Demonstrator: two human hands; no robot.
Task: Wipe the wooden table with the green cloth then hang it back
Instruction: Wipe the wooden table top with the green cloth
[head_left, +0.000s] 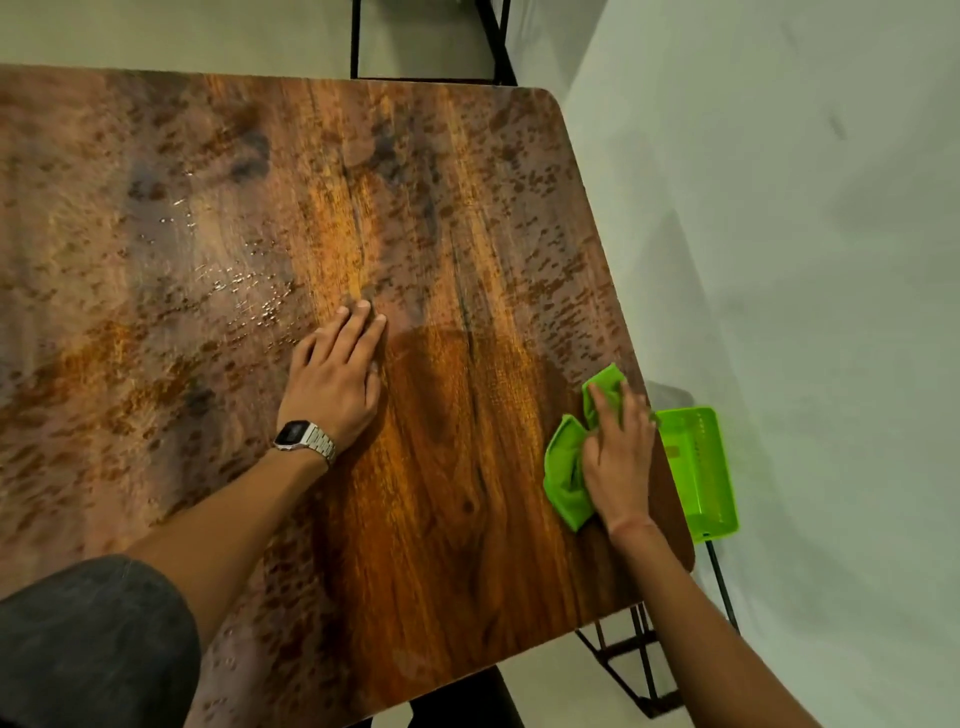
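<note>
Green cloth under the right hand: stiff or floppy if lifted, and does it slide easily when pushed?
The green cloth is probably floppy: it lies bunched in folds beneath the right hand. It looks thin, so likely light. It should slide readily, since the table looks smooth and damp, with droplets near the left hand.

light: I am seeing dim, warm indoor light | glare: wet droplets on the wooden table (218, 218) are glinting | shadow: dark patch is lying beside the left hand (332, 379) | blur: right hand (618, 462) is smearing slightly | edges: wide-angle lens is bending the table's edges
</note>
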